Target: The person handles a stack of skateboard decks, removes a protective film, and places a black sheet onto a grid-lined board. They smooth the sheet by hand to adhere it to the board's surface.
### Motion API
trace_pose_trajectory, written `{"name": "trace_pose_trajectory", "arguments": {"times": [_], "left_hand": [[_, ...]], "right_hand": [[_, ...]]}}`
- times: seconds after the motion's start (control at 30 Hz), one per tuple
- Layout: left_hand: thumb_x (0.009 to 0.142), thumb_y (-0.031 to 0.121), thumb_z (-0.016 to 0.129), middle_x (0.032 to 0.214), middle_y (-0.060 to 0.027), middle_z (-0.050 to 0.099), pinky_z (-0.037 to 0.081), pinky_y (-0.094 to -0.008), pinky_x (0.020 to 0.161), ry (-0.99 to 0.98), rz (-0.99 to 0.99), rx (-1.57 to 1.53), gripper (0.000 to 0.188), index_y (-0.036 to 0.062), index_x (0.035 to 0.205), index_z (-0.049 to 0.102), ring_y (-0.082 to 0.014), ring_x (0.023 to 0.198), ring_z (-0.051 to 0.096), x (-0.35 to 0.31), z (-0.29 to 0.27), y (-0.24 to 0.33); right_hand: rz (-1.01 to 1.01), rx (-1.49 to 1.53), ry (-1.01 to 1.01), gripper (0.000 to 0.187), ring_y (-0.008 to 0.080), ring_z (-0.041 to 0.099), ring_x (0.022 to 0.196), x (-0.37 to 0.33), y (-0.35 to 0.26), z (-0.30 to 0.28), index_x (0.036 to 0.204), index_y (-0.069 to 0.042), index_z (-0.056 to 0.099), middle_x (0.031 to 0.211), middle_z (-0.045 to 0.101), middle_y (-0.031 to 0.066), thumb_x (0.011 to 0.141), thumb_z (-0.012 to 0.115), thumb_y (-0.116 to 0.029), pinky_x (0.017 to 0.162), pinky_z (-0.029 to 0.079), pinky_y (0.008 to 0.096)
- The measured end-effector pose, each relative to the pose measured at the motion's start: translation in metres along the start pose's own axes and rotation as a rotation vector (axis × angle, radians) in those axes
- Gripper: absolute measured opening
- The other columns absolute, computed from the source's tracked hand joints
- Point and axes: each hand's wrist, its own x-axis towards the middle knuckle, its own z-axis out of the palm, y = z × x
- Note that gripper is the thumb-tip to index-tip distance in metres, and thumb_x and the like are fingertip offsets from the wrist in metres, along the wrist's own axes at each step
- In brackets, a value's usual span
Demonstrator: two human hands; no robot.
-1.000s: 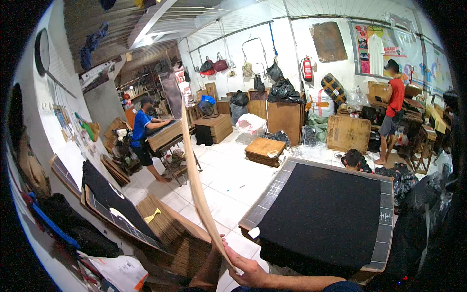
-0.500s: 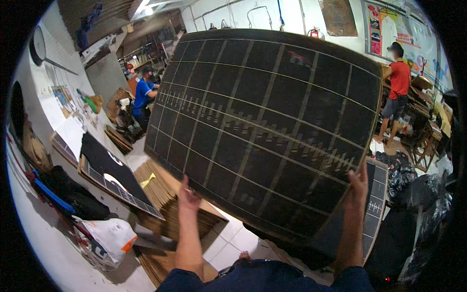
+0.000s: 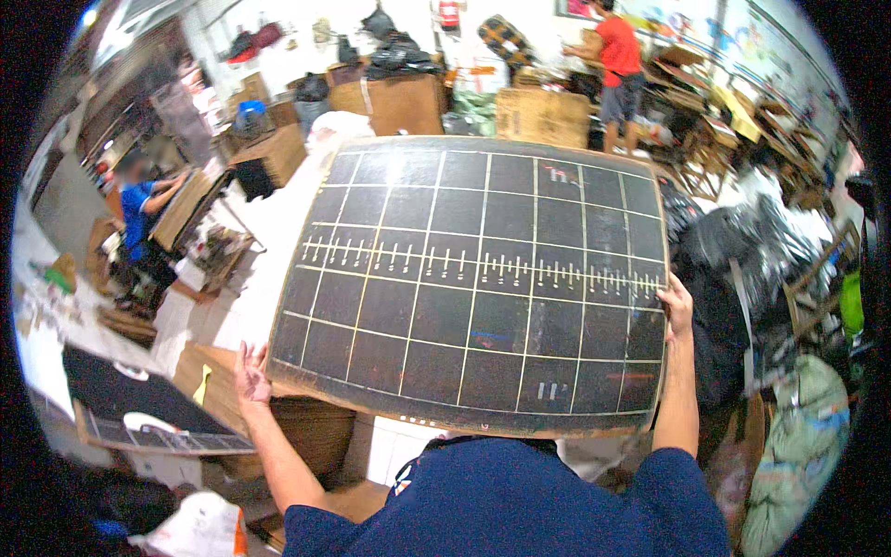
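In front of me is a large, dark, rectangular board (image 3: 455, 316) with pale grid lines and a row of tick marks across it. Its brown edges are worn, and light shines off the upper left. My right hand (image 3: 677, 304) grips the right edge, with fingertips on the front face. My left hand (image 3: 251, 379) bears against the lower left corner, palm partly showing and some fingers stretched upward; how far it reaches behind the board is hidden.
At the left lie a stack of brown cardboard sheets (image 3: 311, 427) and another gridded board with a black cloth (image 3: 121, 385). A person in blue (image 3: 139, 218) and one in red (image 3: 617, 56) work farther off. Black plastic bags (image 3: 742, 260) and a pale green sack (image 3: 798, 455) line the right.
The board has come down closer to my body and sits more level. My view has swung to the right. My left hand is now at the board's lower left corner.
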Motion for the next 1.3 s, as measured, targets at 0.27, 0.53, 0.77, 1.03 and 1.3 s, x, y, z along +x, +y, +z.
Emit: {"name": "trace_pose_trajectory", "arguments": {"times": [0.27,0.53,0.77,1.03,1.3], "left_hand": [[0.093,0.036,0.083,0.068,0.0060,0.054,0.032,-0.0302,0.051,-0.168,0.321,1.235,0.036,0.0033,0.083,0.074,-0.0069,0.060,0.042,0.071,0.093,0.001],[0.093,0.029,0.085,0.067,0.0047,0.058,0.034,-0.0301,0.056,-0.237,0.324,1.137,0.036,-0.0021,0.078,0.075,-0.0072,0.062,0.044,0.111,0.102,-0.013],[0.093,0.029,0.084,0.070,0.0030,0.062,0.038,-0.0289,0.058,-0.282,0.231,1.114,0.034,-0.0023,0.082,0.075,-0.0074,0.064,0.048,0.115,0.110,-0.013],[0.093,0.024,0.083,0.082,-0.0019,0.071,0.047,-0.0282,0.065,-0.375,0.341,1.134,0.034,-0.0070,0.105,0.077,-0.0092,0.072,0.057,0.105,0.101,-0.029],[0.094,0.016,0.078,0.117,-0.0154,0.076,0.054,-0.0327,0.094,-0.387,0.421,1.275,0.044,-0.0070,0.131,0.070,-0.0190,0.103,0.069,0.093,0.087,-0.056]], "right_hand": [[0.262,-0.251,0.214,0.047,0.0136,0.069,0.095,-0.002,-0.002,-0.002,0.134,0.006,0.069,0.115,0.075,0.0064,0.088,0.069,-0.004,0.084,0.054,0.0273],[0.222,-0.661,0.372,0.043,0.0139,0.069,0.095,-0.014,0.004,-0.011,0.131,0.007,0.071,0.111,0.077,0.0068,0.092,0.073,-0.012,0.085,0.052,0.0278],[0.338,-0.849,0.443,0.054,0.0279,0.073,0.114,-0.015,0.002,0.000,0.130,0.003,0.072,0.125,0.077,0.0185,0.086,0.077,-0.028,0.100,0.052,0.0346],[0.360,-1.053,0.540,0.056,0.0324,0.071,0.120,-0.011,-0.012,0.032,0.132,-0.003,0.073,0.128,0.075,0.0184,0.082,0.075,-0.029,0.103,0.052,0.0388],[0.391,-1.128,0.566,0.056,0.0350,0.067,0.120,-0.006,0.007,0.037,0.138,-0.014,0.069,0.129,0.073,0.0150,0.086,0.075,-0.033,0.103,0.051,0.0431]]}}
